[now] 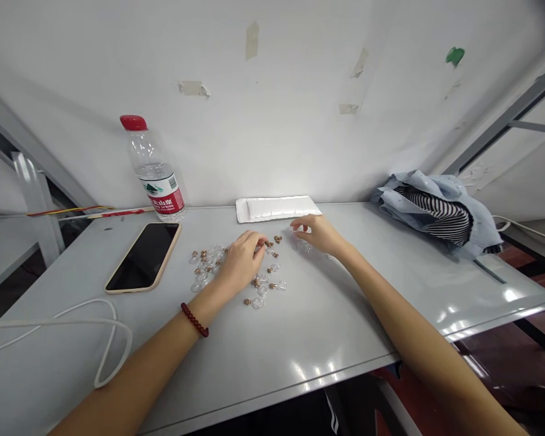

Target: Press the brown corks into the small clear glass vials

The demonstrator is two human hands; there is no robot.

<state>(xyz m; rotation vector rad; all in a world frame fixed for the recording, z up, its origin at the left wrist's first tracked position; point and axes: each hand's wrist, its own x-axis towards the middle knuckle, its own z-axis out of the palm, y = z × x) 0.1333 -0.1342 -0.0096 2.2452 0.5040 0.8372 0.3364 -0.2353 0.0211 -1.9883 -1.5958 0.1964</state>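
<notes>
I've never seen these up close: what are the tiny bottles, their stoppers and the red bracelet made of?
The tiny bottles look like clear glass, glossy and see-through, though plastic is possible. Their stoppers look like cork, matte and speckled brown. The red bead bracelet shines: polished wood or stone, perhaps.

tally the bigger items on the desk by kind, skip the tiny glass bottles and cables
water bottle with red cap: 1
phone in tan case: 1
white padded mailer: 1
bundle of blue and striped clothing: 1
total: 4
</notes>
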